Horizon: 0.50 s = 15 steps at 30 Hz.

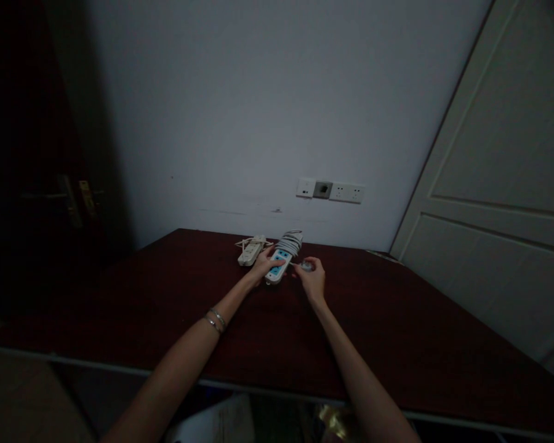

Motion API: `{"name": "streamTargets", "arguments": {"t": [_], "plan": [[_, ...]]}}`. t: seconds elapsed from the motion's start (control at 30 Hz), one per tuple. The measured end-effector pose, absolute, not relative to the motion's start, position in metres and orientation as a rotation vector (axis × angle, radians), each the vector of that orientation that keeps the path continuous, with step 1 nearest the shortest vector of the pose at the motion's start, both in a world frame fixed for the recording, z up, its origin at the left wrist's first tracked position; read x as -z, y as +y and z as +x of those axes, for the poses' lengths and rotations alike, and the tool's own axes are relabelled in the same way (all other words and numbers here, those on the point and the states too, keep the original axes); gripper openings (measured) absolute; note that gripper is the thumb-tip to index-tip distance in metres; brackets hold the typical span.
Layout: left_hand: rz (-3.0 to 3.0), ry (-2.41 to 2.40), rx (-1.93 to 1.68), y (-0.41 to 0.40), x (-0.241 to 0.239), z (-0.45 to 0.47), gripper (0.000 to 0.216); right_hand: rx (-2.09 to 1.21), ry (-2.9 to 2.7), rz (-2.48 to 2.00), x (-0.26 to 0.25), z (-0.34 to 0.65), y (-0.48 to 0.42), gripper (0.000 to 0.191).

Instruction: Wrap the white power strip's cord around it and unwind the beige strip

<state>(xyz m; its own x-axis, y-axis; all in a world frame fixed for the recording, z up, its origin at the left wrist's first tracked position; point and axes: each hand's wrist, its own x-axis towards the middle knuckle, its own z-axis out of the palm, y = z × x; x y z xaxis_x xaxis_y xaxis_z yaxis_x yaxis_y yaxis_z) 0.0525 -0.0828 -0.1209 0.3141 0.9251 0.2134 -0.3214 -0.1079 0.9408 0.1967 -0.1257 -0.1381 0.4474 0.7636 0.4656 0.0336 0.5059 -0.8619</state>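
Observation:
My left hand (263, 266) grips a white power strip (274, 276) with blue socket faces, its thumb lying across the front. A grey-white cord (290, 242) is wound in several turns around the strip's far end. At the strip's right side, my right hand (313, 278) is closed on a small pale piece (306, 266), probably the plug end of the cord; the dim light hides its details. Just left of my left hand, a second, cream power strip (250, 251) lies on the table with its cord wrapped about it.
The dark red table (240, 344) reaches back to the wall. Wall sockets (347, 193) and a grey wall plate (322, 189) sit above it. A white panelled door (498, 246) stands at the right, a dark door with a handle (69, 197) at the left.

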Motion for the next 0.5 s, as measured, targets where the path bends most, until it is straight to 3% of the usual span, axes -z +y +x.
{"name": "streamTargets", "arguments": {"t": [0.1,0.37,0.5], "plan": [[1.316,0.698,-1.185,-0.080,0.124,0.054,0.094,-0.546,-1.035,-0.884,0.139,0.198,-0.124,0.044],[1.499,0.780,-1.321,-0.076,0.134,0.060,0.095,-0.473,-1.143,-0.822,0.140,0.199,-0.127,0.040],[1.699,0.798,-1.356,-0.086,0.133,0.063,0.094,-0.218,-1.374,-0.946,0.138,0.203,-0.139,0.032]]}}
